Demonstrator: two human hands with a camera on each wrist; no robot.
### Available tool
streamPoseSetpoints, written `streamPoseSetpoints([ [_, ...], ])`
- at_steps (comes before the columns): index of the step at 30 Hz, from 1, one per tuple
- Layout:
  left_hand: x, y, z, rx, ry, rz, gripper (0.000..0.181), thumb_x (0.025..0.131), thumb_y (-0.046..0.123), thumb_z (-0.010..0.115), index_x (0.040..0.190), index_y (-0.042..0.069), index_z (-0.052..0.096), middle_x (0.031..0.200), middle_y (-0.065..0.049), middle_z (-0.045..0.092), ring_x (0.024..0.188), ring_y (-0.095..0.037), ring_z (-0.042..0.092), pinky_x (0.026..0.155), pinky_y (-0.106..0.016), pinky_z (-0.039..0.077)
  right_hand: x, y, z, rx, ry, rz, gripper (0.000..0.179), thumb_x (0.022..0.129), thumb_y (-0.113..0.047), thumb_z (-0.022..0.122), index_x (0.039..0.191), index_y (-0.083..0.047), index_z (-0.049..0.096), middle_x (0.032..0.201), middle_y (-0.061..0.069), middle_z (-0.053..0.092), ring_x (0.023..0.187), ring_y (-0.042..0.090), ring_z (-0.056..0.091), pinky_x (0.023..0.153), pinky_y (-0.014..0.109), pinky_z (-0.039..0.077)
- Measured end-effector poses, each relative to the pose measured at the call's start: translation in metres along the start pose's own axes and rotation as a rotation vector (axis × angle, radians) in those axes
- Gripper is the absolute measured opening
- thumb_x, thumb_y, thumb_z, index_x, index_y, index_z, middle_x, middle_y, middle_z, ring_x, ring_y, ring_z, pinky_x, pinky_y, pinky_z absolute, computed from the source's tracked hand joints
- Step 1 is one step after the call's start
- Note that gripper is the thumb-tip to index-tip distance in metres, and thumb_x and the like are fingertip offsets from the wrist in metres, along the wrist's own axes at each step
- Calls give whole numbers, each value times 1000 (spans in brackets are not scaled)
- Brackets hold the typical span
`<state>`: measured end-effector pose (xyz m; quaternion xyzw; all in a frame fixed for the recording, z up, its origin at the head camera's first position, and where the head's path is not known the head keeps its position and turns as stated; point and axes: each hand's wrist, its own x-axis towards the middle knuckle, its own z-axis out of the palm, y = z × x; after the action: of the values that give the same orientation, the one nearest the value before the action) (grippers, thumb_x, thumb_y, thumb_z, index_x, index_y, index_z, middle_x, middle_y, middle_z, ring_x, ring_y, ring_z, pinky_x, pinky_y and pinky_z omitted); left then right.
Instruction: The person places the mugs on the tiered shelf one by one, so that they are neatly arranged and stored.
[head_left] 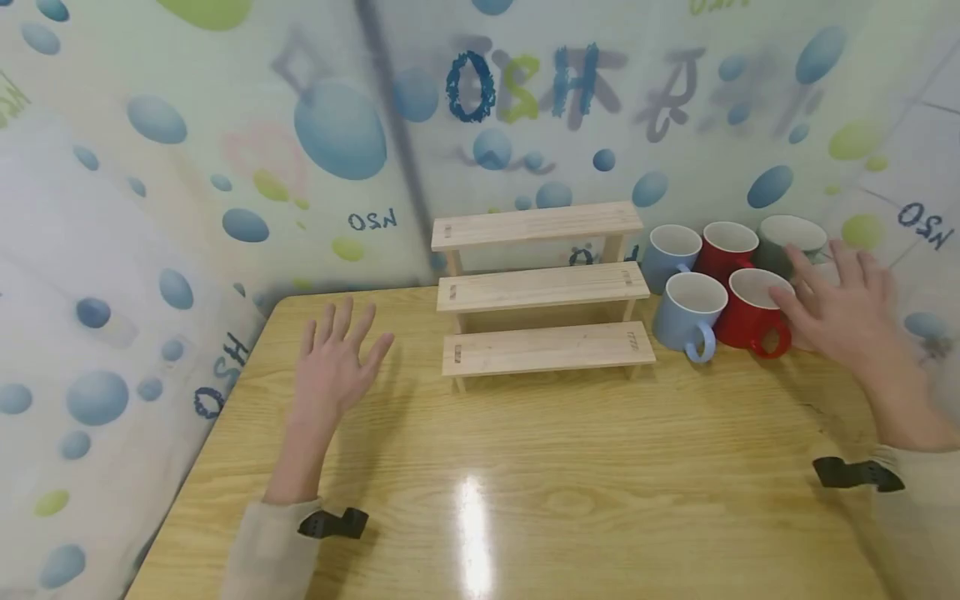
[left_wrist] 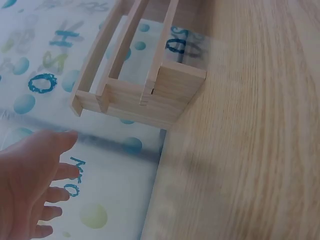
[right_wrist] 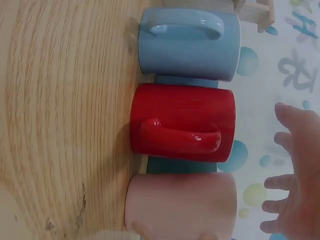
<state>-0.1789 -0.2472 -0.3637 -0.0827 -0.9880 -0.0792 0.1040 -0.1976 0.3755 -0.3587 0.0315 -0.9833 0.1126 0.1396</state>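
My left hand [head_left: 333, 367] is held over the table's left side, fingers spread, with nothing in it. In the left wrist view that hand [left_wrist: 27, 180] shows apart from the wooden shelf. My right hand [head_left: 851, 312] hovers over the right end of a group of mugs, fingers spread and holding nothing. Beneath it is a pink mug [right_wrist: 182, 205], mostly hidden by the hand in the head view. Next to that stand a front red mug [head_left: 750, 312] and a front light blue mug [head_left: 688, 312]. Behind are another blue mug [head_left: 671, 258], a red mug [head_left: 726, 250] and a green mug [head_left: 791, 242].
A three-step wooden shelf [head_left: 543, 287] stands at the back middle of the wood-grain table [head_left: 525, 450], left of the mugs. A patterned curtain [head_left: 225, 150] with blue and green dots hangs behind and at both sides.
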Motion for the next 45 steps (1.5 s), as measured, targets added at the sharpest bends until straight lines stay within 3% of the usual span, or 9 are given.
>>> streamPoseSetpoints([
  [8, 0, 4, 6, -94, -25, -19, 70, 107, 59, 29, 160, 13, 30, 163, -23, 21, 149, -46, 16, 118, -61, 12, -12, 19, -3, 40, 117, -9, 74, 105, -62, 26, 160, -12, 24, 156, 39, 11, 141, 61, 8, 112, 71, 3],
  [12, 1, 8, 10, -161, -38, -22, 69, 107, 59, 28, 159, 13, 33, 161, -24, 27, 147, -47, 22, 116, -63, 17, -17, 27, -6, 37, 105, 34, 78, 104, -65, 25, 160, -11, 20, 157, 39, 9, 143, 58, 7, 113, 71, 2],
  [18, 2, 13, 19, -253, -11, -26, 67, 108, 56, 31, 156, 9, 38, 154, -28, 38, 139, -49, 36, 111, -64, 28, -27, 35, -10, 31, 170, 101, 81, 103, -66, 24, 160, -9, 22, 156, 40, 14, 143, 59, 14, 114, 71, 8],
  [20, 3, 15, 22, -299, -14, -32, 67, 108, 55, 32, 155, 7, 38, 152, -29, 40, 138, -50, 38, 111, -64, 29, -31, 38, -12, 35, 156, 143, 81, 103, -66, 23, 161, -10, 18, 158, 38, 12, 145, 57, 11, 115, 69, 6],
  [31, 8, 28, 28, -549, -107, -70, 71, 108, 55, 34, 152, 0, 37, 140, -26, 53, 129, -44, 49, 102, -61, 40, -43, 60, -6, 230, 175, 284, 80, 105, -55, 29, 160, 0, 9, 159, 37, 10, 145, 56, 10, 114, 69, 8],
  [35, 11, 32, 31, -631, -120, -50, 63, 110, 46, 37, 149, -4, 40, 133, -27, 58, 122, -42, 54, 100, -58, 44, -45, 73, 5, 302, 179, 314, 73, 108, -42, 33, 158, 5, 7, 153, 44, 16, 138, 63, 21, 108, 73, 19],
  [41, 13, 39, 36, -683, -138, -49, 58, 111, 41, 38, 147, -3, 42, 127, -27, 61, 116, -42, 59, 96, -56, 47, -42, 134, 51, 381, 164, 369, 69, 108, -40, 33, 160, -1, 11, 146, 46, 29, 127, 65, 35, 106, 66, 34],
  [43, 14, 41, 39, -696, -143, -51, 55, 111, 38, 39, 146, -3, 43, 123, -26, 64, 112, -41, 61, 92, -54, 49, -42, 150, 63, 383, 155, 386, 69, 107, -43, 33, 158, 3, 18, 144, 45, 34, 124, 62, 40, 95, 58, 44],
  [45, 14, 44, 42, -721, -151, -55, 52, 111, 34, 41, 146, -5, 43, 118, -25, 66, 107, -40, 64, 89, -53, 51, -42, 155, 66, 386, 143, 391, 69, 107, -43, 32, 152, 9, 28, 138, 45, 40, 117, 58, 43, 81, 52, 44],
])
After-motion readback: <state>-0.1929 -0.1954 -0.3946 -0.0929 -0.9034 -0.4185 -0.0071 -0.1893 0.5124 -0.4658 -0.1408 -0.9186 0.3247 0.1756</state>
